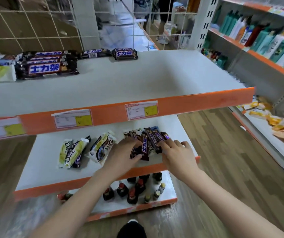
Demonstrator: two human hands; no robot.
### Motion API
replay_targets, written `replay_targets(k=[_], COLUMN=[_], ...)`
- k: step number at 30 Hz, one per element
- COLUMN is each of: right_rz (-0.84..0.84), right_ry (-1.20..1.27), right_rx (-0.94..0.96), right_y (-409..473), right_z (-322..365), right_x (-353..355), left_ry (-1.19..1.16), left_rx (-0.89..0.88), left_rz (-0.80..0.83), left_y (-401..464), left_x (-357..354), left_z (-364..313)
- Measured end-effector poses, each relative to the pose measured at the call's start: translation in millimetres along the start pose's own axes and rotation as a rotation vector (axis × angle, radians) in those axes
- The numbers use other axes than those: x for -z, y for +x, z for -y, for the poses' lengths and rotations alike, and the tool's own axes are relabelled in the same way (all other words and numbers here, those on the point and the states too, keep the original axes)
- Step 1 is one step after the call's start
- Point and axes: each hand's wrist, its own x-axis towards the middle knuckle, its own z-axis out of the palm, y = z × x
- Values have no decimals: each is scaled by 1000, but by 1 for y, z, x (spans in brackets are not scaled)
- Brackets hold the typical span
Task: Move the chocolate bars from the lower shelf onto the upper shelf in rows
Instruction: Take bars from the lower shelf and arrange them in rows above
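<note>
On the lower shelf [48, 170] lies a loose pile of dark brown chocolate bars [152, 138] at the right. My left hand [122, 155] grips one dark bar [143, 148] from that pile, thumb under its near end. My right hand [175, 152] rests on the pile's right side, fingertips touching a bar. White and yellow Dove bars [72, 152] lie further left on the same shelf. On the upper shelf [137, 79], dark bars [46, 66] sit in a row at the back left, with two more [125, 53] along the back.
Orange price strips [189, 103] front each shelf edge. Dark bottles [132, 188] stand on the bottom shelf. A wire grid [34, 23] backs the upper shelf. Another rack with bottles [266, 40] stands at the right, across a wooden floor aisle. A person stands far behind the grid.
</note>
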Motion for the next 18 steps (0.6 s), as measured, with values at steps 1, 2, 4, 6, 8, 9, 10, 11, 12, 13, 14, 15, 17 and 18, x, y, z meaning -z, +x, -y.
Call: replay_targets(k=[1,2,4,6,8,9,10,11,12,13,14,15,17,18], right_rz=[6,15,44,55,47,42,51,67,94,118,127,132,119,107], right_ry=[-8,-13,-16,-13,4,19,37,43,32,25,33,50,90,115], right_rx=[-4,-7,-8,-9,-2,1,0,-4,-7,-8,-20,-40,-79,-92], right_y=[5,10,18,25,30,32,35,37,39,41,42,42,44,44], right_z=[-2,-4,-8,-11,-13,-13,-13,-13,-13,-14,-14,-13,-9,-7], right_x=[-14,-29,-58,-82,-105,-114,-124,-134,-143,-152,-159,-164,-169,-171], left_ry=[11,22,31,8,-16,-23,-30,-33,-28,-13,7,30,98,138], left_rx=[1,-3,-10,-1,22,35,50,66,85,104,125,146,181,195], left_rz=[3,8,20,32,34,30,27,27,30,30,20,-3,-52,-63], left_y=[6,13,24,33,41,45,48,51,54,57,60,62,67,69], left_x=[-12,-24,-48,-70,-92,-103,-113,-122,-131,-139,-145,-149,-156,-158], left_z=[8,16,32,44,53,58,62,66,68,70,71,70,67,65])
